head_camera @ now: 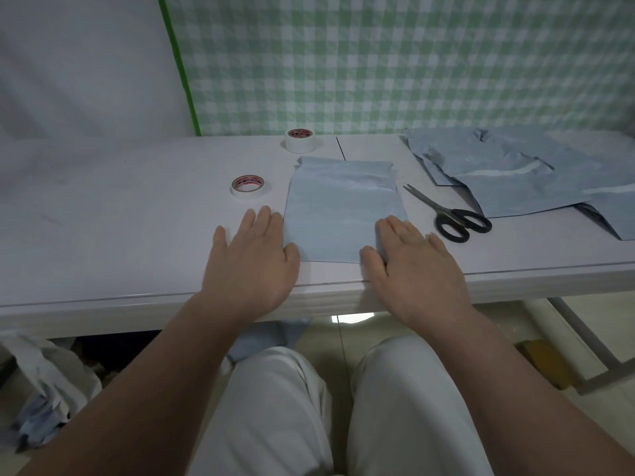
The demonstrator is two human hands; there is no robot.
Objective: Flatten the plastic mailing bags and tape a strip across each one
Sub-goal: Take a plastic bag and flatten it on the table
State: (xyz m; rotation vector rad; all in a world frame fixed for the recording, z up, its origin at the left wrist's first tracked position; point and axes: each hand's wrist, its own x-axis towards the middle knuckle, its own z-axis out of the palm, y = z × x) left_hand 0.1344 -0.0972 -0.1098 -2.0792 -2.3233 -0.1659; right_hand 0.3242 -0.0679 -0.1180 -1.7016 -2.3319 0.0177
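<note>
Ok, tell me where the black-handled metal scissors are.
In the head view the black-handled metal scissors lie on the white table, right of the flattened blue-grey plastic mailing bag and left of the heap of bags, just beyond the right hand.

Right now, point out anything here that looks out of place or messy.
Under the left end of the table, crumpled plastic lies on the floor. The bag pile at the right is creased and askew.
</note>
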